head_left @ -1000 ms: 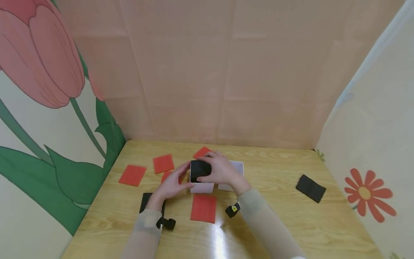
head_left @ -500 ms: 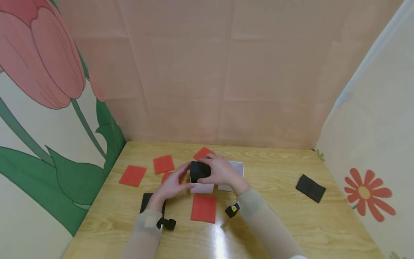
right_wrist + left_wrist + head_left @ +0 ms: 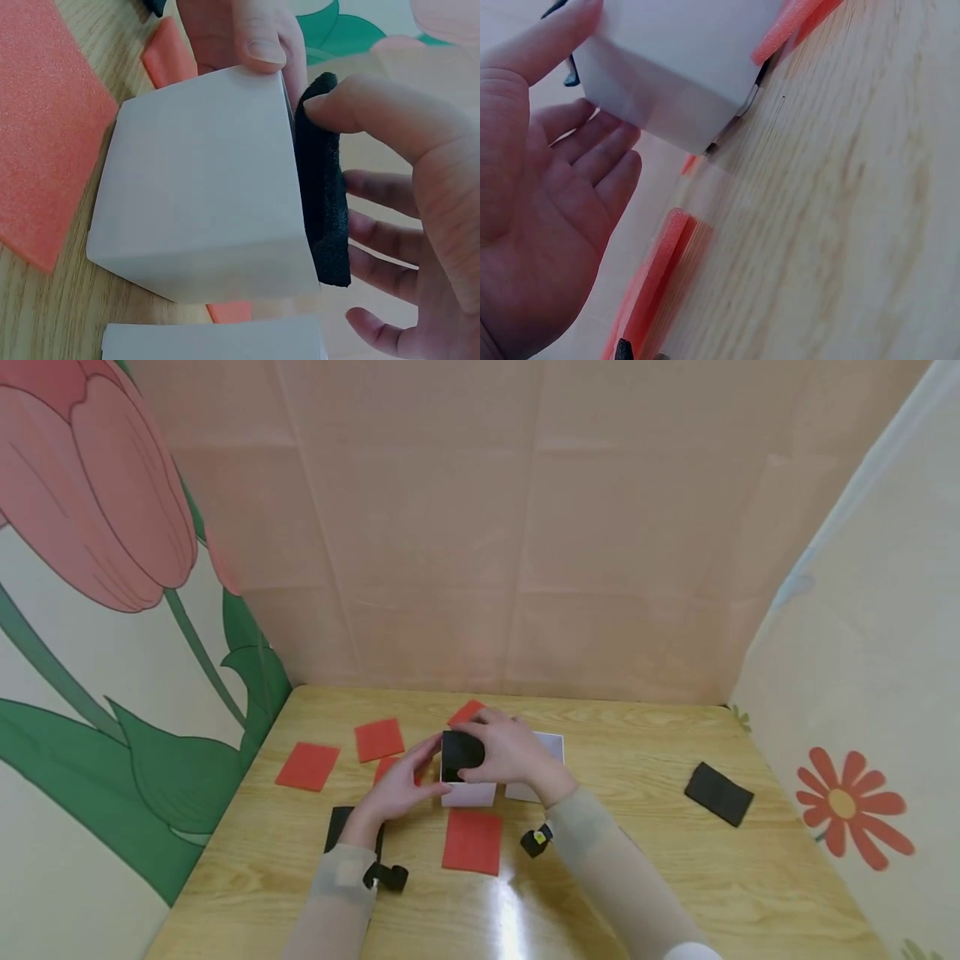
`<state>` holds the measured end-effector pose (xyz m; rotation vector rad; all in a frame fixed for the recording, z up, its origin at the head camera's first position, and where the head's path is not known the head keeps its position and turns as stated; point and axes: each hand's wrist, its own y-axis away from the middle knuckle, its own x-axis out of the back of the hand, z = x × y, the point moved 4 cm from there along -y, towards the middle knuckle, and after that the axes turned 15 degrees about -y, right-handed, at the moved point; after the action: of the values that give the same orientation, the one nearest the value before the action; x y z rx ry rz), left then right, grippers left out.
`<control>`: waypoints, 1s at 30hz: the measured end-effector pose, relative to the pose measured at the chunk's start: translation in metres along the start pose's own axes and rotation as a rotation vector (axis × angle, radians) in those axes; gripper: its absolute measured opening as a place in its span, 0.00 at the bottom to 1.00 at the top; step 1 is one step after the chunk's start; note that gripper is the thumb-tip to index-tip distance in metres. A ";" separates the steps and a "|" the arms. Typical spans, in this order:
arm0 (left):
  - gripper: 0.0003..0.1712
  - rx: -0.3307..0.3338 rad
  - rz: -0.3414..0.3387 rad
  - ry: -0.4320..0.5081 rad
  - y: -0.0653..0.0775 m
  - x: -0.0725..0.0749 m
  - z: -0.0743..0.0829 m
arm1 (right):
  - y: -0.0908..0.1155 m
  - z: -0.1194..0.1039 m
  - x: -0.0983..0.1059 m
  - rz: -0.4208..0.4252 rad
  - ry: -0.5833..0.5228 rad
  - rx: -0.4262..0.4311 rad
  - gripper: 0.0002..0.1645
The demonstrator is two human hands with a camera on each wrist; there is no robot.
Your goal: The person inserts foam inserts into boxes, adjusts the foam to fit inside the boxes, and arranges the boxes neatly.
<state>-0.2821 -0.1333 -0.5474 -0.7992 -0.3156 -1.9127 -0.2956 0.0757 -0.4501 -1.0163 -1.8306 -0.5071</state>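
Near the middle of the table an upright white box (image 3: 468, 795) stands between both hands. My left hand (image 3: 397, 789) holds its left side, the thumb at the front edge and the fingers along the side. My right hand (image 3: 510, 752) grips a black foam sheet (image 3: 461, 752) at the box's open top. In the right wrist view the foam (image 3: 326, 202) bulges over the rim, pinched between thumb and fingers; how much lies inside is hidden. A second white box (image 3: 553, 747) stands just right, partly behind my right hand.
Red foam squares lie on the wood table (image 3: 630, 827): one in front of the box (image 3: 471, 843), one behind it (image 3: 467, 711), several at left (image 3: 307, 766). A black foam piece (image 3: 718, 793) lies far right. Another black piece (image 3: 339, 827) is partly under my left wrist.
My right hand shifts very slightly on the black foam, whose visible shape at the box's top changes a little. My left hand and the box stay in place.
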 end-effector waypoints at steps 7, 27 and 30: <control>0.55 -0.004 -0.005 0.007 0.000 0.000 -0.001 | 0.001 -0.003 0.000 -0.032 0.010 -0.016 0.49; 0.55 0.011 -0.004 -0.018 -0.002 -0.001 0.002 | -0.004 0.004 0.000 -0.121 -0.024 -0.061 0.48; 0.55 0.016 -0.002 -0.016 -0.002 -0.001 0.002 | -0.004 0.006 -0.001 -0.131 -0.040 -0.055 0.49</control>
<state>-0.2829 -0.1307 -0.5467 -0.8040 -0.3409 -1.9046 -0.3016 0.0775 -0.4532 -0.9527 -1.9368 -0.6229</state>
